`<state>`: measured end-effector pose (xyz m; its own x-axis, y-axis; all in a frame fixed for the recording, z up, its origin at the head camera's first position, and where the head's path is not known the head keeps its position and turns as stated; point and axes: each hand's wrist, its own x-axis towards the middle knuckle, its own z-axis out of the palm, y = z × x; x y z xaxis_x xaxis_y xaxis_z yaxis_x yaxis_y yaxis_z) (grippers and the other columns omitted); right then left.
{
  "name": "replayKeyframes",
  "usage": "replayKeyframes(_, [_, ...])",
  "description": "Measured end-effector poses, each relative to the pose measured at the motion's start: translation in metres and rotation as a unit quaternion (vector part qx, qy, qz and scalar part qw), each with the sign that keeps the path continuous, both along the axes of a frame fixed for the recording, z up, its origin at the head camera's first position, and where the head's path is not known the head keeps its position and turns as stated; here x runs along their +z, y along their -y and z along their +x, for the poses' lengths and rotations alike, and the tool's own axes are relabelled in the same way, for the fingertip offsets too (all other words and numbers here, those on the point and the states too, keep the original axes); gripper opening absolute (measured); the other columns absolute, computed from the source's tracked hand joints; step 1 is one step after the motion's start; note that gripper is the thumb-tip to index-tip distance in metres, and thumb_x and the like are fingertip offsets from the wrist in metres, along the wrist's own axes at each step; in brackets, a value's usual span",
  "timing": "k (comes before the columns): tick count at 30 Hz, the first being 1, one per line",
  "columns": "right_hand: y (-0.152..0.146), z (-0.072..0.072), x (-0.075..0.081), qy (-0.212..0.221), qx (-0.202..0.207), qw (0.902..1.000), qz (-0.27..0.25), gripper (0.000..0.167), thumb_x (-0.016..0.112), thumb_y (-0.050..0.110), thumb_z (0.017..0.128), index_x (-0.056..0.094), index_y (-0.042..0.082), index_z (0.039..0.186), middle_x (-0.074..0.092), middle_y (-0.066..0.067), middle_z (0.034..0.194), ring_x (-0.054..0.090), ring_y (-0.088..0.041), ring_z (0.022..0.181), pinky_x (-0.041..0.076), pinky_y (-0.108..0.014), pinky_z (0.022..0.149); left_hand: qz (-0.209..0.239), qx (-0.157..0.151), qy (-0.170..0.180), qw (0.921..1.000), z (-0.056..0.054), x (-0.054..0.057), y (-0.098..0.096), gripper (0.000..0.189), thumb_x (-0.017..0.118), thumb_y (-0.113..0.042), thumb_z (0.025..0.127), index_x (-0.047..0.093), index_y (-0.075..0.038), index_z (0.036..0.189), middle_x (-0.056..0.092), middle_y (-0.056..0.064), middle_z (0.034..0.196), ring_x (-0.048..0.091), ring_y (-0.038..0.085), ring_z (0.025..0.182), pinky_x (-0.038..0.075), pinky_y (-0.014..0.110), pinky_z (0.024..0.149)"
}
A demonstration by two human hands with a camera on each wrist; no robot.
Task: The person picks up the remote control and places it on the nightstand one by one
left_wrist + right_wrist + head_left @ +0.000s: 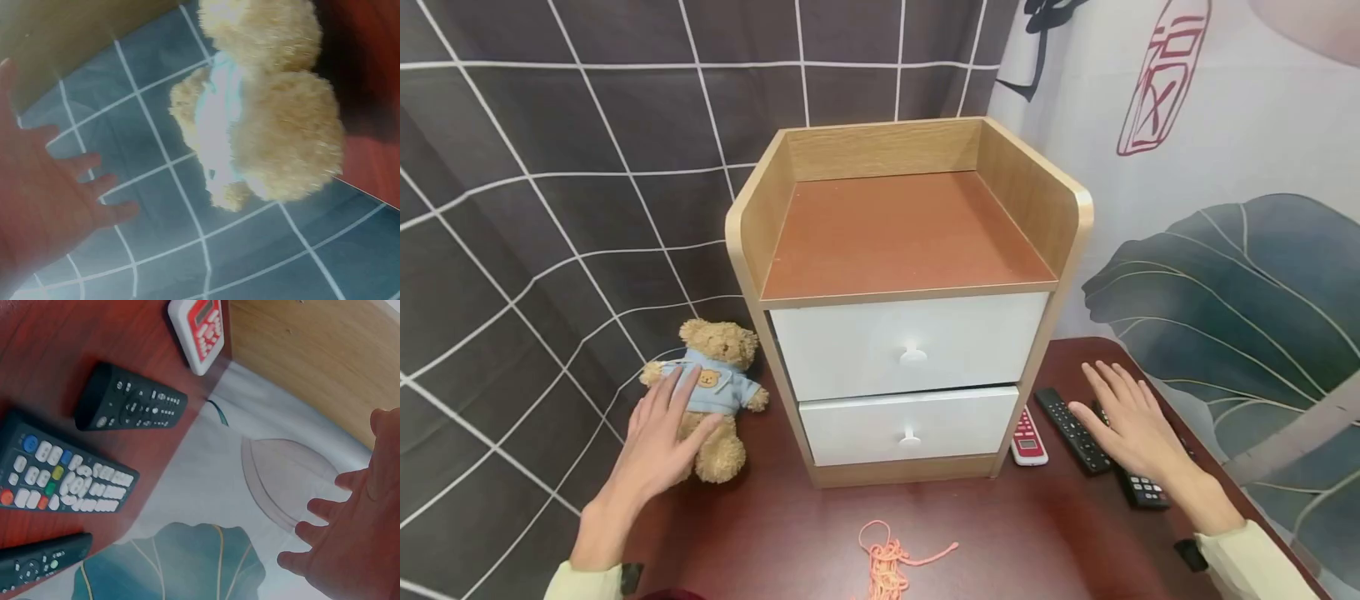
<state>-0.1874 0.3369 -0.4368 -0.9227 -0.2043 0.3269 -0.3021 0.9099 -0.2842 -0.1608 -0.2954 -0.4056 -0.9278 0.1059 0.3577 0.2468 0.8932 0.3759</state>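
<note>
My left hand point(653, 442) is spread with fingers straight, holding nothing. It overlaps a tan teddy bear point(721, 343) in a light blue hoodie, which leans by the dark curtain. In the left wrist view a gap shows between the hand point(50, 187) and the teddy bear point(287, 137). My right hand point(1131, 425), also flat and with nothing in it, hovers over the remote controls at the right. A black remote point(1072, 431) lies beside its fingertips, while another with coloured buttons point(69, 472) is partly hidden under it in the head view.
A small wooden cabinet point(917, 233) with two white drawers, upper point(850, 350) and lower point(850, 433), stands in the middle. Right of it lies a red-and-white remote-like device point(1028, 442). Tangled orange string point(887, 571) is at the front of the dark red table point(760, 533).
</note>
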Motion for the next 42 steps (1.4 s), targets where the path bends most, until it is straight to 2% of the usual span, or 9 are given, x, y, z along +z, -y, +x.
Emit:
replayKeyframes(6, [0.002,0.002,-0.009,0.006,0.007,0.9997,-0.024,0.078,0.058,0.041,0.097,0.025,0.004,0.157,0.031,-0.031,0.154,0.023,-0.049,0.145,0.005,-0.064,0.121,0.041,-0.013,-0.065,0.997,-0.01,0.018,-0.014,0.064,0.057,-0.035,0.099,0.035,-0.016,0.155,0.036,0.021,0.156,0.033,0.049,0.141,0.028,0.07,0.105])
replayKeyframes(11, [0.006,0.002,-0.018,0.001,0.008,0.9992,-0.04,0.076,0.065,0.038,0.093,0.032,0.002,0.153,0.038,-0.032,0.15,0.03,-0.051,0.139,0.021,-0.071,0.111,0.083,-0.033,-0.148,0.9849,-0.027,0.042,-0.032,0.05,0.059,-0.026,0.098,0.049,-0.011,0.145,0.052,0.018,0.143,0.047,0.041,0.134,0.041,0.06,0.101])
replayKeyframes(15, [0.009,0.002,-0.026,0.003,0.007,0.9989,-0.046,0.074,0.065,0.037,0.093,0.035,-0.001,0.15,0.043,-0.032,0.145,0.037,-0.051,0.133,0.028,-0.071,0.103,0.141,-0.094,-0.218,0.961,-0.04,0.064,-0.046,0.042,0.057,-0.013,0.098,0.055,-0.006,0.139,0.059,0.018,0.136,0.054,0.031,0.126,0.043,0.034,0.106])
replayKeyframes(19, [0.012,0.002,-0.035,0.028,-0.003,0.9982,-0.053,0.074,0.063,0.04,0.095,0.035,-0.002,0.149,0.043,-0.032,0.145,0.04,-0.051,0.13,0.031,-0.072,0.101,0.175,-0.15,-0.276,0.9331,-0.05,0.087,-0.057,0.036,0.056,-0.007,0.096,0.06,0.0,0.131,0.065,0.019,0.125,0.06,0.017,0.111,0.042,0.016,0.098])
replayKeyframes(24, [0.013,0.001,-0.046,0.052,-0.032,0.9959,-0.067,0.072,0.061,0.041,0.096,0.037,-0.005,0.146,0.045,-0.033,0.142,0.042,-0.05,0.129,0.033,-0.071,0.101,0.212,-0.166,-0.298,0.9158,-0.063,0.122,-0.072,0.031,0.055,-0.007,0.097,0.062,0.001,0.127,0.067,0.019,0.116,0.059,0.001,0.105,0.044,0.014,0.092])
replayKeyframes(27, [0.015,0.0,-0.054,0.059,-0.041,0.9942,-0.08,0.07,0.059,0.04,0.097,0.038,-0.008,0.144,0.047,-0.034,0.139,0.045,-0.05,0.126,0.037,-0.07,0.099,0.265,-0.163,-0.299,0.9021,-0.068,0.138,-0.081,0.032,0.05,-0.009,0.099,0.059,0.002,0.127,0.067,0.009,0.117,0.06,0.003,0.107,0.046,0.016,0.092])
replayKeyframes(31, [0.021,-0.003,-0.064,0.087,-0.048,0.9908,-0.092,0.071,0.056,0.042,0.099,0.037,-0.008,0.145,0.044,-0.035,0.141,0.043,-0.051,0.127,0.036,-0.071,0.1,0.347,-0.176,-0.307,0.8689,-0.071,0.155,-0.097,0.034,0.044,-0.011,0.1,0.058,0.002,0.128,0.065,-0.003,0.122,0.062,0.012,0.112,0.05,0.023,0.093])
replayKeyframes(37, [0.031,-0.008,-0.076,0.1,-0.051,0.9904,-0.081,0.072,0.056,0.041,0.098,0.037,-0.011,0.144,0.046,-0.035,0.14,0.044,-0.051,0.127,0.037,-0.069,0.102,0.403,-0.19,-0.337,0.8295,-0.071,0.176,-0.126,0.037,0.042,-0.01,0.097,0.061,0.004,0.126,0.067,0.006,0.121,0.061,0.017,0.114,0.046,0.031,0.104])
replayKeyframes(42, [0.039,-0.01,-0.084,0.108,-0.059,0.9891,-0.081,0.072,0.057,0.043,0.098,0.039,-0.012,0.142,0.049,-0.035,0.135,0.048,-0.05,0.123,0.041,-0.067,0.098,0.419,-0.187,-0.335,0.8229,-0.072,0.187,-0.142,0.035,0.041,-0.01,0.098,0.068,0.006,0.114,0.069,0.014,0.115,0.062,0.018,0.112,0.045,0.03,0.103])
